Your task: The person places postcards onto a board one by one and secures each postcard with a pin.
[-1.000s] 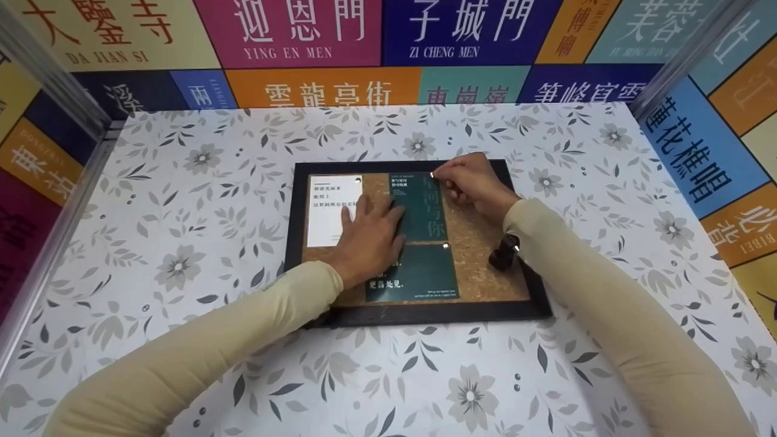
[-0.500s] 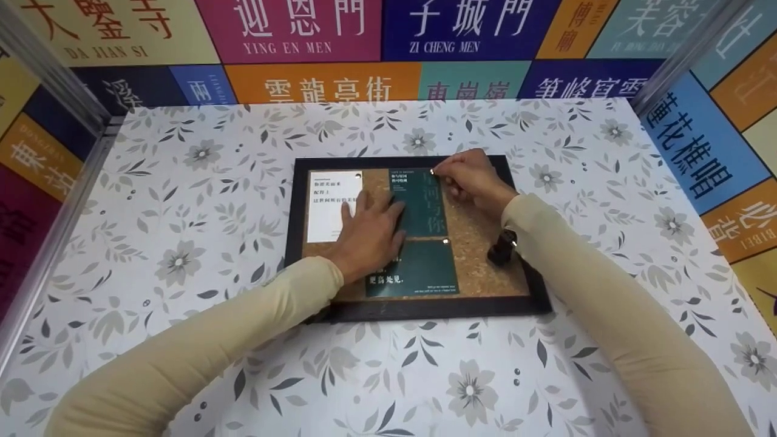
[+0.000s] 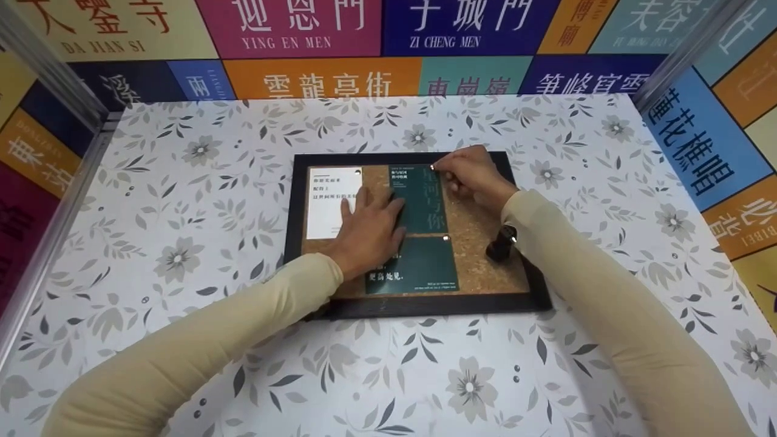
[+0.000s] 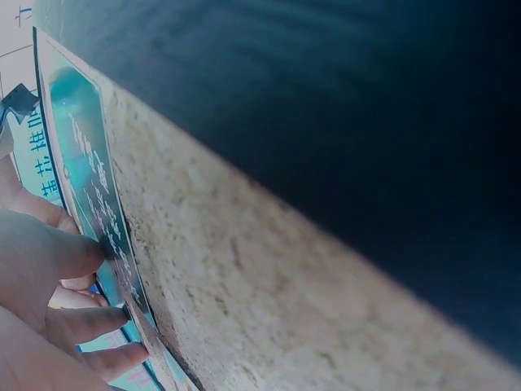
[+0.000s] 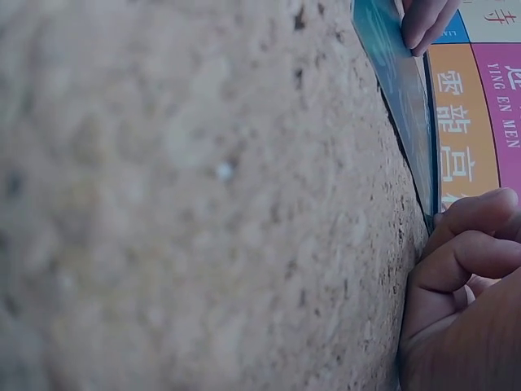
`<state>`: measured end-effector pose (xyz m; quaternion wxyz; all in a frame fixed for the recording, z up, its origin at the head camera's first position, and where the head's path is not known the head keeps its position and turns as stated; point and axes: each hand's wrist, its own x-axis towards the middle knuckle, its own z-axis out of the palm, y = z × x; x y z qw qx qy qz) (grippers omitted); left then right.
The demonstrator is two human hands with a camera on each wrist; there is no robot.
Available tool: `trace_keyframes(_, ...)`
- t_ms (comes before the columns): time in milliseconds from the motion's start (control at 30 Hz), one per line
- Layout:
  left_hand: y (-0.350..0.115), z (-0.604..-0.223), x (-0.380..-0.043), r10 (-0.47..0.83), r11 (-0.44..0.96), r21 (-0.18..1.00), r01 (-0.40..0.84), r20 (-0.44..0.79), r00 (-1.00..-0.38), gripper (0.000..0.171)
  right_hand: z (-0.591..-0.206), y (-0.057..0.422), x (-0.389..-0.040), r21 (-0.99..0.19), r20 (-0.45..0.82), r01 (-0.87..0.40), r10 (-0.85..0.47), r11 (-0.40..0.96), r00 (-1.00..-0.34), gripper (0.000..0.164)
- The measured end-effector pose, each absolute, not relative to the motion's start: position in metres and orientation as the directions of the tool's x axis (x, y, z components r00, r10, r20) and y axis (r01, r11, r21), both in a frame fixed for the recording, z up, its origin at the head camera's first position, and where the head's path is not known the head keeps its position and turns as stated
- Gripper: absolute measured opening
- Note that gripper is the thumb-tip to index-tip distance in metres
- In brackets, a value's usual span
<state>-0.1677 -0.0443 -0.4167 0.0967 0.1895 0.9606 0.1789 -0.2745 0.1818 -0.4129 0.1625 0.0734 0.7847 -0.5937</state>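
A framed cork board [image 3: 485,276] lies on the table, bearing a white card [image 3: 323,215] and two dark green cards, an upper one [image 3: 416,209] and a lower one [image 3: 425,267]. My left hand [image 3: 367,233] rests on the board with fingers spread, touching the cards and covering parts of them. At the upper green card's top right corner, my right hand [image 3: 472,173] pinches a small pale push pin [image 3: 432,167] between thumb and forefinger; the fingers hide most of it. In the right wrist view, those fingertips [image 5: 456,220] meet the card's corner.
One pin [image 3: 357,172] sits in the white card's top right corner, another [image 3: 446,238] in the lower green card's. A black wrist camera [image 3: 501,243] hangs below the right wrist. The table [image 3: 182,212] has a floral cover; printed panels [image 3: 303,30] wall the back and sides.
The whole head view has shifted slightly, so the board and hands appear a little higher. Both hands keep their places on the board.
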Motion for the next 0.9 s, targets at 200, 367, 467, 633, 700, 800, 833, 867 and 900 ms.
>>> trace_keyframes(200, -0.0445, -0.4166, -0.1678, 0.401, 0.867, 0.37, 0.334, -0.119, -0.908, 0.059, -0.4142, 0.182, -0.275, -0.908, -0.345, 0.315, -0.067, 0.274, -0.936, 0.034)
trace_keyframes(367, -0.044, -0.4172, -0.1675, 0.397, 0.869, 0.368, 0.331, -0.119, -0.91, 0.059, -0.4154, 0.1822, -0.2748, -0.904, -0.337, 0.307, -0.053, 0.298, -0.94, 0.04)
trace_keyframes(467, -0.0436, -0.4172, -0.1673, 0.397, 0.868, 0.37, 0.331, -0.117, -0.91, 0.059, -0.4153, 0.1817, -0.2741, -0.901, -0.336, 0.307, -0.046, 0.308, -0.941, 0.041)
trace_keyframes(633, -0.0429, -0.417, -0.1669, 0.395, 0.867, 0.376, 0.326, -0.122, -0.91, 0.06, -0.4154, 0.1808, -0.274, -0.888, -0.338, 0.307, -0.033, 0.342, -0.941, 0.042)
trace_keyframes(700, -0.0428, -0.4171, -0.1668, 0.394, 0.868, 0.375, 0.325, -0.122, -0.911, 0.059, -0.4154, 0.1805, -0.2744, -0.883, -0.336, 0.305, -0.027, 0.356, -0.942, 0.042)
trace_keyframes(800, -0.0428, -0.4175, -0.1671, 0.392, 0.869, 0.373, 0.326, -0.117, -0.912, 0.059, -0.415, 0.1797, -0.2748, -0.879, -0.328, 0.298, -0.019, 0.373, -0.944, 0.042)
trace_keyframes(833, -0.0429, -0.4177, -0.1673, 0.391, 0.869, 0.373, 0.324, -0.117, -0.913, 0.059, -0.4148, 0.1793, -0.2749, -0.875, -0.327, 0.297, -0.014, 0.381, -0.945, 0.042)
trace_keyframes(867, -0.043, -0.4179, -0.1676, 0.39, 0.869, 0.374, 0.323, -0.118, -0.913, 0.059, -0.4147, 0.1788, -0.275, -0.872, -0.325, 0.296, -0.01, 0.39, -0.946, 0.042)
trace_keyframes(900, -0.0431, -0.4181, -0.1678, 0.39, 0.87, 0.374, 0.322, -0.12, -0.913, 0.059, -0.4147, 0.1785, -0.2751, -0.87, -0.324, 0.295, -0.007, 0.396, -0.946, 0.041)
